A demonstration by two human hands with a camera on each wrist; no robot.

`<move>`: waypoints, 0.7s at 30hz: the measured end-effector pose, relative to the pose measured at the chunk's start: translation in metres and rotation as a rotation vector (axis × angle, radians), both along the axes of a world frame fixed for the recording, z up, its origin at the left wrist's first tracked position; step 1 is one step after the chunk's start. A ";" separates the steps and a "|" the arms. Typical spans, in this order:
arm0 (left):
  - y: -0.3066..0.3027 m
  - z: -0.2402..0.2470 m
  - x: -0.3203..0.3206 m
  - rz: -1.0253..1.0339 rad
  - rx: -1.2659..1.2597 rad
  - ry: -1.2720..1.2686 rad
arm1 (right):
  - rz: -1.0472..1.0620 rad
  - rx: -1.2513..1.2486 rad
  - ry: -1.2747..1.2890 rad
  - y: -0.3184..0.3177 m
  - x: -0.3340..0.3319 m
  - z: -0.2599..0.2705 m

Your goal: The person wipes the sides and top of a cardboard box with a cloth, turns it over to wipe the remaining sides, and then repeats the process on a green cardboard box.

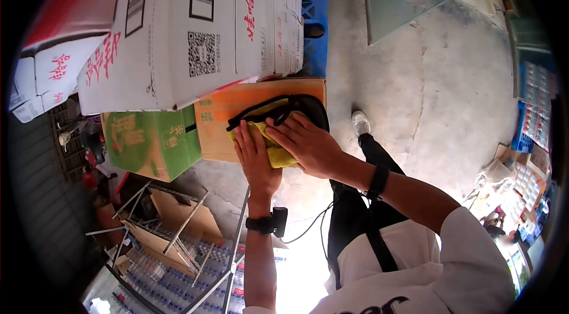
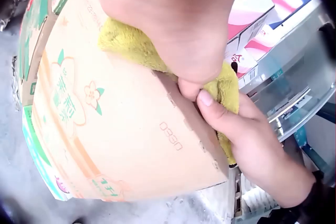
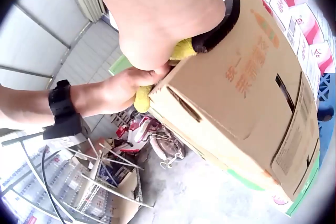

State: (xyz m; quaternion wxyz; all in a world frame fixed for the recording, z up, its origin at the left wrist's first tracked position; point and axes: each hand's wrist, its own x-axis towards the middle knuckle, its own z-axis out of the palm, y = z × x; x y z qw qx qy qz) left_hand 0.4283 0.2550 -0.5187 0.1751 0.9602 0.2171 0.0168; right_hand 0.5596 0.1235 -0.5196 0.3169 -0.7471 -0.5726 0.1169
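Note:
A folded yellow towel (image 1: 281,158) with black trim lies on top of a brown carton (image 1: 216,136), one part hanging over the edge. My left hand (image 1: 259,160) rests on the towel, its fingers straight and pointing away from me. Beside it, my right hand (image 1: 311,145) lies flat on the towel with fingers stretched out over the black-edged part. In the left wrist view the two thumbs meet near the carton's top edge, where yellow cloth (image 2: 126,43) shows below the left hand. The right wrist view shows the carton's printed side (image 3: 231,92). The fingers are hidden in both wrist views.
White and red cartons (image 1: 172,23) are stacked high just beyond the towel, near a blue pallet (image 1: 317,47). A green carton (image 1: 151,142) stands to the left. At the lower left are a metal frame (image 1: 228,278) and packed bottles (image 1: 160,272). Concrete floor (image 1: 403,95) extends rightward.

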 end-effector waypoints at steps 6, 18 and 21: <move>0.004 0.000 0.044 0.013 -0.039 -0.052 | 0.097 -0.046 0.024 0.014 0.068 0.008; -0.089 0.019 -0.021 0.111 -0.149 0.047 | 0.019 -0.211 0.136 -0.062 -0.018 0.034; -0.035 0.015 0.003 0.003 -0.123 -0.010 | -0.047 -0.227 0.012 -0.026 -0.004 0.032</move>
